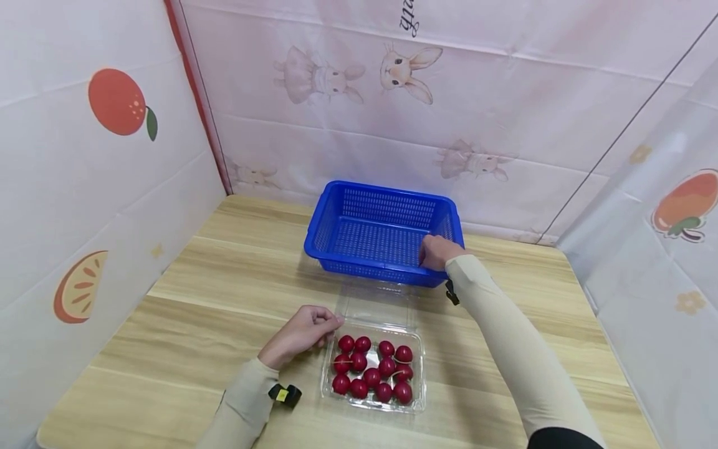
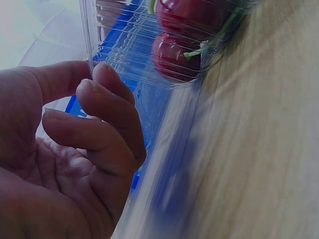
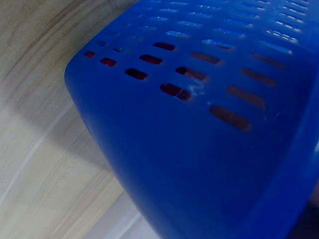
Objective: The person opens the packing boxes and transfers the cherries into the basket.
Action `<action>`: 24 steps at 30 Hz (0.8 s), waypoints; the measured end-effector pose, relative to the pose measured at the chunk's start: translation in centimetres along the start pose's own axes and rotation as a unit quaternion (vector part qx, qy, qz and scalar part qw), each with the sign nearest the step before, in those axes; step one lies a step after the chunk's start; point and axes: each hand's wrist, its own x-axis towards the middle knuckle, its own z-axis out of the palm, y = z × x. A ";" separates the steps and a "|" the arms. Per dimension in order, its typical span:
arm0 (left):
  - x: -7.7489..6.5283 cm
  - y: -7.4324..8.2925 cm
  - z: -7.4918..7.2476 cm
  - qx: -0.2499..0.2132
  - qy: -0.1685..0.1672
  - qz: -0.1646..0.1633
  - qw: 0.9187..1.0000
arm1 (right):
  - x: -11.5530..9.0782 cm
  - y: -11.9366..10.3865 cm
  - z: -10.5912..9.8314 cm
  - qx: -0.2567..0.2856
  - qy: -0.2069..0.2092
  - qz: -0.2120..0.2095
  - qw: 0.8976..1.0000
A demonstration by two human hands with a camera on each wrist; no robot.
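A clear plastic clamshell box (image 1: 421, 399) of red cherries (image 1: 371, 377) lies on the table, its lid (image 1: 376, 305) folded back toward the basket. My left hand (image 1: 303, 333) pinches the box's upper left edge between thumb and index finger, the other fingers loosely bent. Two cherries (image 2: 177, 57), one with a green stem, show through the box wall in the left wrist view. My right hand (image 1: 440, 252) reaches into the front right corner of a blue plastic basket (image 1: 387, 265), fingers curled down. Through slots in the basket wall, dark red of a cherry (image 3: 174, 91) shows beside the fingers (image 3: 230, 118).
The wooden table (image 1: 224, 287) carries the basket at its back and the box nearer the front. A pink cloth wall (image 1: 364, 156) printed with rabbits rises close behind the basket. White printed walls (image 1: 129, 206) flank the table. A black strap (image 1: 285, 395) circles the left wrist.
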 end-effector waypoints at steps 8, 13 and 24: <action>0.0 0.0 0.0 0.003 0.004 0.001 1.000 | 0.1 0.0 0.2 -0.002 -0.003 -0.005 1.000; -0.1 0.0 0.1 0.003 0.005 -0.003 1.000 | 0.0 0.1 0.3 -0.003 -0.003 -0.013 1.000; 0.0 0.1 0.0 0.009 0.003 0.009 1.000 | -0.6 0.4 -0.1 0.004 0.032 -0.038 0.999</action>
